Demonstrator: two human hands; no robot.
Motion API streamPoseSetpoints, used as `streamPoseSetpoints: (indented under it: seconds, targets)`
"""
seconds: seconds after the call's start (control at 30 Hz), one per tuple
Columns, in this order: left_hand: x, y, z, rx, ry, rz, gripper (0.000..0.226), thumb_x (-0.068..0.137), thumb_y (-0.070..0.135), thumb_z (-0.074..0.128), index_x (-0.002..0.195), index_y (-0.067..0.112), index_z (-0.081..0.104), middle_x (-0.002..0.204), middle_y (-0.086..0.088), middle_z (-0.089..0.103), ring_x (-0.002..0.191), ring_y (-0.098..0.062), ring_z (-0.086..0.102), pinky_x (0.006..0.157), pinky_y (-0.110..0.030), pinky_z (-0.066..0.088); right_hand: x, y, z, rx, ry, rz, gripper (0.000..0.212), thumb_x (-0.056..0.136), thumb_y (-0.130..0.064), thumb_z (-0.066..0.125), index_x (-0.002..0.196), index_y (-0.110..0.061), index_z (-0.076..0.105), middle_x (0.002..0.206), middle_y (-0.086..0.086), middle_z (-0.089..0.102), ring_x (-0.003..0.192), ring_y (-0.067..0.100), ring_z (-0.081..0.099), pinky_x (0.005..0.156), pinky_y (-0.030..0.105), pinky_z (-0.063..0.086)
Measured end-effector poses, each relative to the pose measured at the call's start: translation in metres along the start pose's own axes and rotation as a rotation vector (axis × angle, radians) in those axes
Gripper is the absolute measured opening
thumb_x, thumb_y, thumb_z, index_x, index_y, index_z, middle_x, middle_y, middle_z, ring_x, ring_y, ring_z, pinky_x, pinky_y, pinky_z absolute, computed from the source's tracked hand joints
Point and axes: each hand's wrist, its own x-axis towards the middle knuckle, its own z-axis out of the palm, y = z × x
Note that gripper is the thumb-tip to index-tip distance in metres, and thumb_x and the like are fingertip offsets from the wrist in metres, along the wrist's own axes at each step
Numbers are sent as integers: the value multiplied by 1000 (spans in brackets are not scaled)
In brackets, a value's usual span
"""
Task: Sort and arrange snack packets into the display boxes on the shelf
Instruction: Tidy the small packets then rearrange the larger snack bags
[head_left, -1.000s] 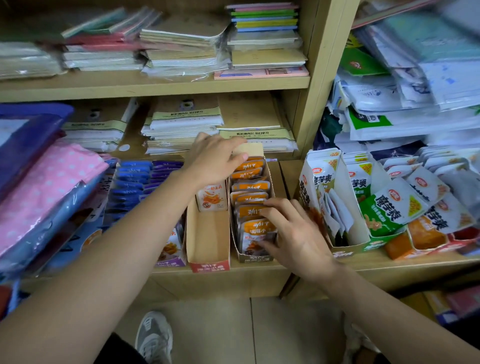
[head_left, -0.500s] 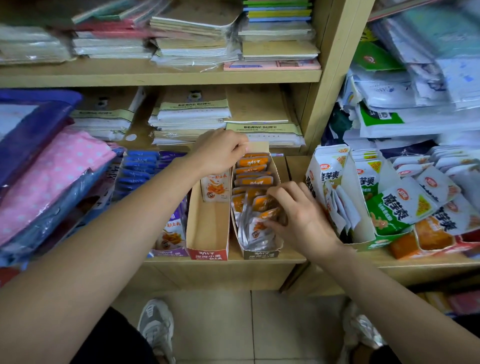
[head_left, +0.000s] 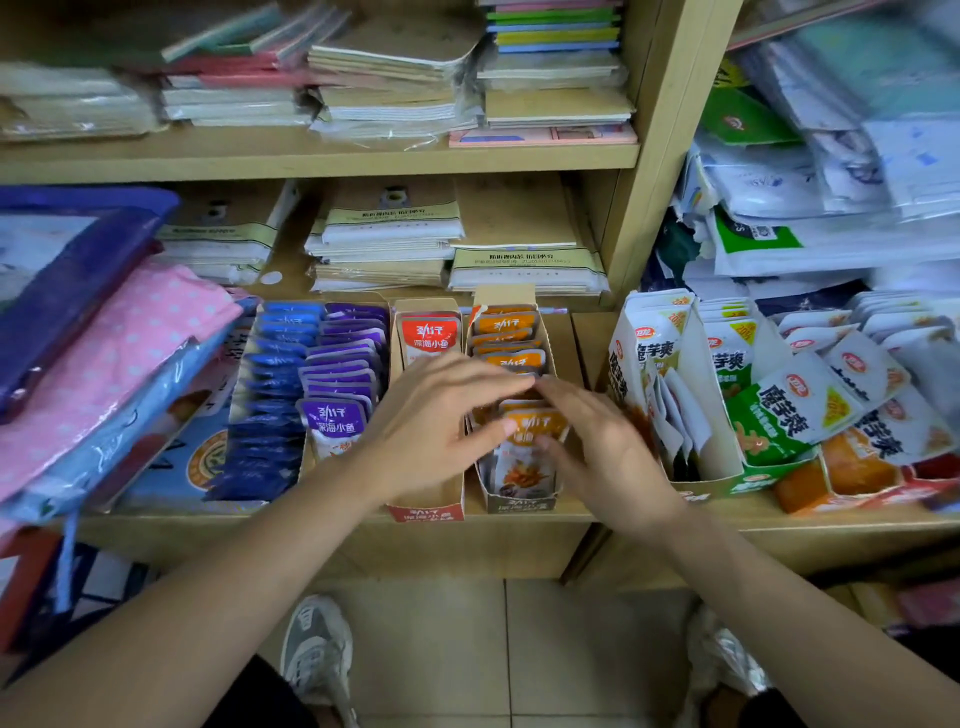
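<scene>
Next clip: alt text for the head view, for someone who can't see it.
A left hand and right hand meet over orange packets standing in a narrow display box on a wooden shelf. To its left, purple packets and blue packets fill boxes, a red packet stands in the box between, and green-and-white packets lie to the right.

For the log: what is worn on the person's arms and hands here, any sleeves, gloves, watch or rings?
Nothing shows on either. The left hand and right hand are bare, no gloves or rings; the left forearm and right forearm are uncovered to the frame edge, with no sleeves, watch or bracelet visible.
</scene>
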Motion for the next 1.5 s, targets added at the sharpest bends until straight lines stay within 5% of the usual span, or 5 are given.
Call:
streamPoseSetpoints:
  seconds: [0.13, 0.4, 0.67, 1.07, 1.5]
  targets:
    - [-7, 1, 12, 121, 43, -31, 35, 96, 42, 59, 128, 31, 68, 120, 10, 71, 112, -12, 62, 94, -41, 48, 3, 4, 0, -126, -143, -10, 76, 101, -28, 56, 160, -31, 9, 166, -17, 9, 152, 18, 4, 124, 44, 15]
    - [-8, 1, 13, 224, 82, -270, 71, 91, 67, 42, 142, 20, 57, 129, 3, 65, 118, -20, 54, 93, -42, 50, 30, 1, 0, 335, -84, 186, 86, 96, -28, 65, 160, -30, 9, 166, -17, 5, 150, -6, 3, 126, 37, 18]
    - [-3, -7, 13, 321, -48, -245, 86, 87, 76, 24, 144, 19, 55, 122, 1, 43, 115, -20, 39, 90, -40, 38, 30, 4, 1, -14, -316, 183, 99, 92, -54, 61, 156, -42, -14, 160, -19, -29, 150, 5, -12, 119, 33, 6]
    - [15, -16, -2, 273, 2, -213, 15, 89, 40, 71, 99, 32, 80, 98, 9, 51, 103, -16, 39, 88, -40, 34, 18, 6, -9, -184, -82, -80, 56, 94, -44, 56, 144, -19, 52, 138, -4, 60, 132, 19, 37, 104, 52, 44]
    - [34, -25, 1, 145, 40, -193, 16, 83, 48, 75, 94, 37, 80, 87, 14, 43, 90, -11, 36, 83, -36, 35, 10, 4, -17, -184, -49, -131, 47, 93, -28, 69, 138, -21, 59, 135, -6, 54, 124, 16, 36, 105, 34, 40]
